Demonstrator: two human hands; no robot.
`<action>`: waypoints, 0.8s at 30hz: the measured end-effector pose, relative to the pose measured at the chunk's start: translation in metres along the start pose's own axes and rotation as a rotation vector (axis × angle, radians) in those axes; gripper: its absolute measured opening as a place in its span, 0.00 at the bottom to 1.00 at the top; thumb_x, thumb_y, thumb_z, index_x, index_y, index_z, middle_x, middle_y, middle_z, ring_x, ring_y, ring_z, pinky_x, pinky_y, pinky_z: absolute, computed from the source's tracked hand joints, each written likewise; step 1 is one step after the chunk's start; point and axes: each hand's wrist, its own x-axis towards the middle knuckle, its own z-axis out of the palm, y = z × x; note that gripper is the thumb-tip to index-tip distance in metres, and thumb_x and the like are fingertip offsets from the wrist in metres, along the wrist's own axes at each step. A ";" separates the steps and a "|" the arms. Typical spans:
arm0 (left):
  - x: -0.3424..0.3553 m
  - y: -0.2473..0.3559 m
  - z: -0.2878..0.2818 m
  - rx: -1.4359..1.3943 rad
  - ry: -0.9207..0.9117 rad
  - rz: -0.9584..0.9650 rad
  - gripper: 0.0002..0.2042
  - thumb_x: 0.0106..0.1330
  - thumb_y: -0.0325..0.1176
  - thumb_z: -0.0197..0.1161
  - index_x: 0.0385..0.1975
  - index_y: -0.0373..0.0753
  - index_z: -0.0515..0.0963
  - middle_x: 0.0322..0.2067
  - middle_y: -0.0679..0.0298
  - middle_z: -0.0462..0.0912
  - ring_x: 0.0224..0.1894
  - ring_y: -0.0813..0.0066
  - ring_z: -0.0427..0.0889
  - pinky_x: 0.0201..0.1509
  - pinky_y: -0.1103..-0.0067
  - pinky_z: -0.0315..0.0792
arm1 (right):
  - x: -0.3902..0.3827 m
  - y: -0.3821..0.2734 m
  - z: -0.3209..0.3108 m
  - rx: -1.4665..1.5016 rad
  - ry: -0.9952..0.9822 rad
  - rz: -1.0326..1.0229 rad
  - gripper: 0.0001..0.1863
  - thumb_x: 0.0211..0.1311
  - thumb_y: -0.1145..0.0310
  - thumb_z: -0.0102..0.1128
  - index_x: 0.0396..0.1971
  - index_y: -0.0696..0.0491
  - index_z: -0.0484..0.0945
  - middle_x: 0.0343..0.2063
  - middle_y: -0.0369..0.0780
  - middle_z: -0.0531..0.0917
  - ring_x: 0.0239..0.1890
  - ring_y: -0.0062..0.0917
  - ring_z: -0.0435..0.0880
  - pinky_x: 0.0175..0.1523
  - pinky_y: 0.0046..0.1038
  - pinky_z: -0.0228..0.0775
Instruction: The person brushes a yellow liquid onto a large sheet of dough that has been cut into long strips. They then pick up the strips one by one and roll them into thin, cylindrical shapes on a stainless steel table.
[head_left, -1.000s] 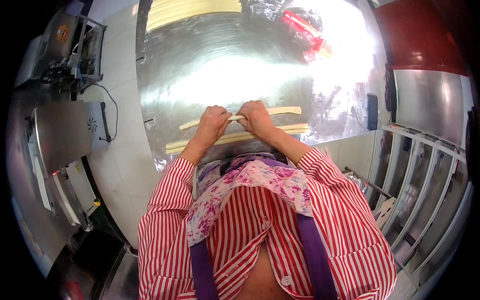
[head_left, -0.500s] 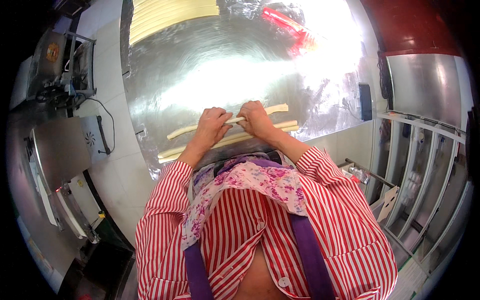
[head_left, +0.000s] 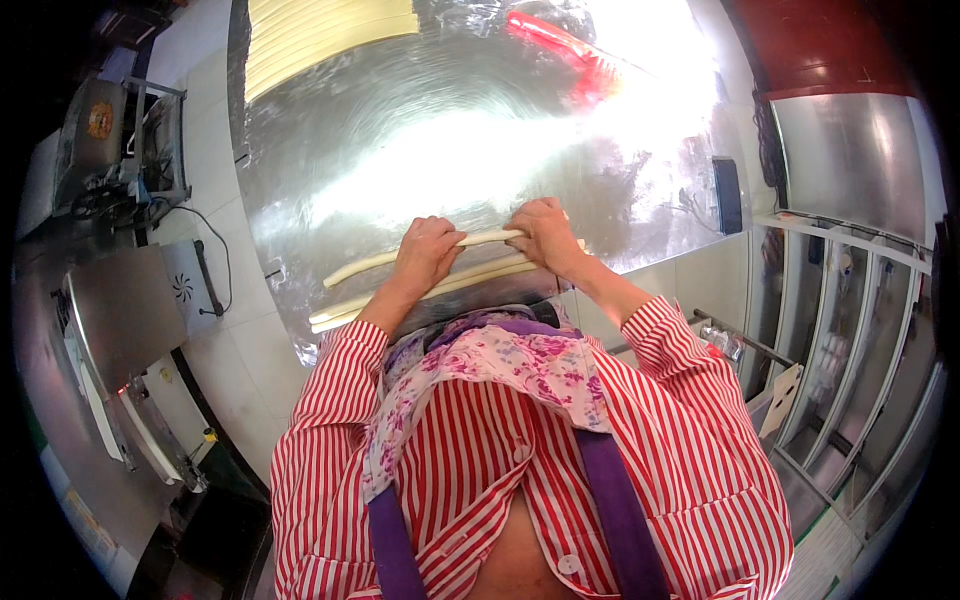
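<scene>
A long pale dough strip (head_left: 488,238) runs from left to right across the metal worktop. My left hand (head_left: 428,250) is closed over the middle of it, fingers curled. At its right end my right hand (head_left: 545,235) pinches the dough, hiding most of that end. The stretch between the hands looks smooth and rounded, while the left part lies on the metal. Closer to my body, more dough strips (head_left: 480,277) lie side by side, roughly parallel to it and partly covered by my wrists.
Yellow dough cut into several strips (head_left: 330,40) lies at the worktop's far left. A red brush-like tool (head_left: 565,48) rests at the far side. A dark phone (head_left: 727,195) sits by the right edge. Metal racks (head_left: 840,330) stand to the right, metal equipment (head_left: 130,300) to the left.
My right hand has moved right along the dough strip to its end, widening the gap between my hands. The dough between them shows longer. The view has shifted slightly.
</scene>
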 end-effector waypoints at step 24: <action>0.039 0.031 0.029 0.001 0.029 0.076 0.11 0.54 0.30 0.69 0.38 0.39 0.80 0.34 0.63 0.76 0.39 0.64 0.75 0.46 0.69 0.67 | -0.032 0.042 -0.046 0.137 -0.073 0.092 0.08 0.50 0.72 0.66 0.33 0.54 0.82 0.31 0.42 0.80 0.40 0.38 0.78 0.47 0.39 0.69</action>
